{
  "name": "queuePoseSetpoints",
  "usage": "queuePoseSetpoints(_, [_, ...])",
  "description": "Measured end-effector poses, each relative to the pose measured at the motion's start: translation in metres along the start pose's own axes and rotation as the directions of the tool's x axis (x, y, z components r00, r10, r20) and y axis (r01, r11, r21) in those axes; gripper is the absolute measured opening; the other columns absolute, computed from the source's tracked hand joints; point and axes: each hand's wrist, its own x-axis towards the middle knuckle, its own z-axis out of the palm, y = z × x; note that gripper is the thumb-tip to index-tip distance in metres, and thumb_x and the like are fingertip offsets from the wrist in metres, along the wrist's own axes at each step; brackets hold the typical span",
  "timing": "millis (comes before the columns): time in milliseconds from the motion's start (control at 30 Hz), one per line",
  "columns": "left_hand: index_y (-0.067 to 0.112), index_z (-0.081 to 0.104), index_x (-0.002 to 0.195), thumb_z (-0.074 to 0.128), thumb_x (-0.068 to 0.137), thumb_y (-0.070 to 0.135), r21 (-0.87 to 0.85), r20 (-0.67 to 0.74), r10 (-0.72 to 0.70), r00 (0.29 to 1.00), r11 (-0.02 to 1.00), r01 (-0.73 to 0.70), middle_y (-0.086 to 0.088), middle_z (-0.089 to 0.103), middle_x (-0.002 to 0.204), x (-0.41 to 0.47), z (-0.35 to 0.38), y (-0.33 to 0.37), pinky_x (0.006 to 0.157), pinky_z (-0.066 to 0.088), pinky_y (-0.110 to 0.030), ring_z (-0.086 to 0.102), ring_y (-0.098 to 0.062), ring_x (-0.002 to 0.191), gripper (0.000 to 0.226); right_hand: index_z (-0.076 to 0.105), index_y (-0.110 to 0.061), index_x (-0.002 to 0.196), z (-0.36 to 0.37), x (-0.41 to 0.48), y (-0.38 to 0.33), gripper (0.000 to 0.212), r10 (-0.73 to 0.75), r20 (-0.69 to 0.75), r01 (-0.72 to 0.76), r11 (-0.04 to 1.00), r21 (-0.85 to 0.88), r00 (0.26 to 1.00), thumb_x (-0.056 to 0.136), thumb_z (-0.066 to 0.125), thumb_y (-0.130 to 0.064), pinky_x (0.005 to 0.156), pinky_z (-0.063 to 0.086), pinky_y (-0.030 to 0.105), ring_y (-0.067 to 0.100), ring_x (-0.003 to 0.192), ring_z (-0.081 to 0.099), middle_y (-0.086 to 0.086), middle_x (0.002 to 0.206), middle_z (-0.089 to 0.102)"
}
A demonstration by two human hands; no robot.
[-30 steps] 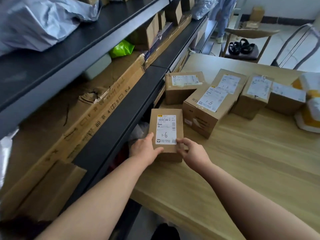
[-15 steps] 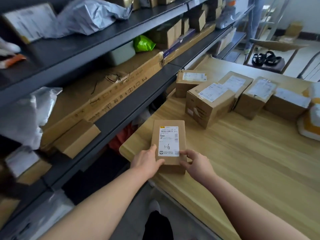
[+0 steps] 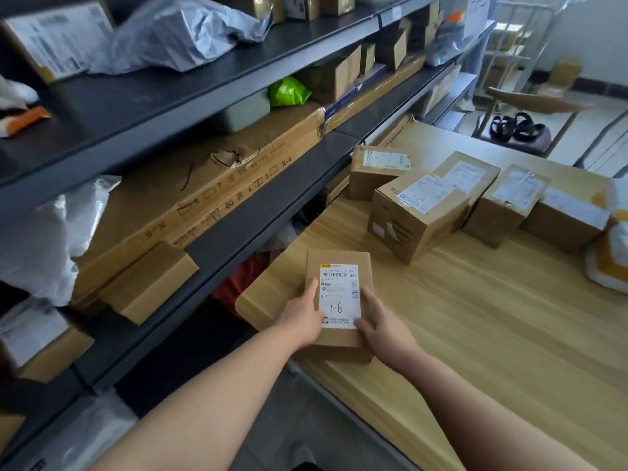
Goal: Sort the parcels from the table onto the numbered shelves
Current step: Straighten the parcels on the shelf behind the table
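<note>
Left hand [image 3: 300,321] grips the left long edge of a small flat cardboard parcel [image 3: 339,261], with the thumb laid on the top face beside the label [image 3: 339,300]. The remaining fingers wrap the side and are hidden. Right hand [image 3: 384,329] grips the opposite long edge in the same way, thumb on top at the label's right margin. The label faces up and bears a barcode and the handwritten mark "1-6". The parcel is at the near left corner of the worktop [image 3: 492,334]; whether it rests on the surface or is raised just clear of it cannot be determined.

Farther back on the worktop, well apart from the held parcel, a cluster of cartons [image 3: 418,229] stands packed together, each with a white label on top. A white and yellow package [image 3: 608,266] lies at the right edge.

Dark shelving [image 3: 238,229] runs along the left side of the worktop.
- Middle level: a long flat carton [image 3: 204,195] with a torn top, a small carton [image 3: 149,280] beside its near end, and a green bag [image 3: 289,91] farther back.
- Upper level: a crumpled grey mailer bag [image 3: 183,32].
</note>
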Motion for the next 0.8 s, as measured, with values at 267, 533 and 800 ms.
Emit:
queuePoseSetpoints(267, [0.056, 0.000, 0.146, 0.048, 0.100, 0.032, -0.164, 0.110, 0.121, 0.987, 0.981, -0.102, 0.001, 0.038, 0.147, 0.017, 0.005, -0.024, 0.099, 0.044, -0.042, 0.050, -0.021, 0.118, 0.072, 0.016, -0.040, 0.149, 0.008, 0.001, 0.006, 0.064, 0.054, -0.006, -0.053, 0.988, 0.144, 0.998, 0.098, 0.051, -0.026, 0.098, 0.027, 0.015, 0.008, 0.137, 0.033, -0.018, 0.153, 0.027])
queuePoseSetpoints(533, [0.064, -0.004, 0.140, 0.046, 0.099, 0.036, -0.136, 0.099, 0.086, 0.991, 0.988, -0.072, 0.000, 0.039, 0.140, 0.019, 0.006, -0.024, 0.090, 0.045, -0.038, 0.054, -0.023, 0.109, 0.071, 0.008, -0.053, 0.145, 0.010, 0.008, 0.017, 0.067, 0.040, 0.064, -0.053, 0.977, 0.207, 0.997, 0.098, 0.050, -0.031, 0.103, 0.033, 0.025, 0.007, 0.134, 0.037, -0.020, 0.152, 0.026])
queuePoseSetpoints(800, [0.054, -0.008, 0.146, 0.044, 0.101, 0.030, -0.396, -0.015, -0.143, 0.990, 0.909, 0.126, 0.002, 0.040, 0.150, -0.007, 0.023, -0.007, 0.102, 0.042, -0.044, 0.049, -0.025, 0.121, 0.073, -0.005, -0.040, 0.150, 0.007, 0.003, 0.014, 0.073, 0.039, 0.070, -0.052, 0.979, 0.196, 0.997, 0.098, 0.046, -0.036, 0.094, 0.039, 0.031, 0.023, 0.130, 0.046, -0.010, 0.153, 0.030])
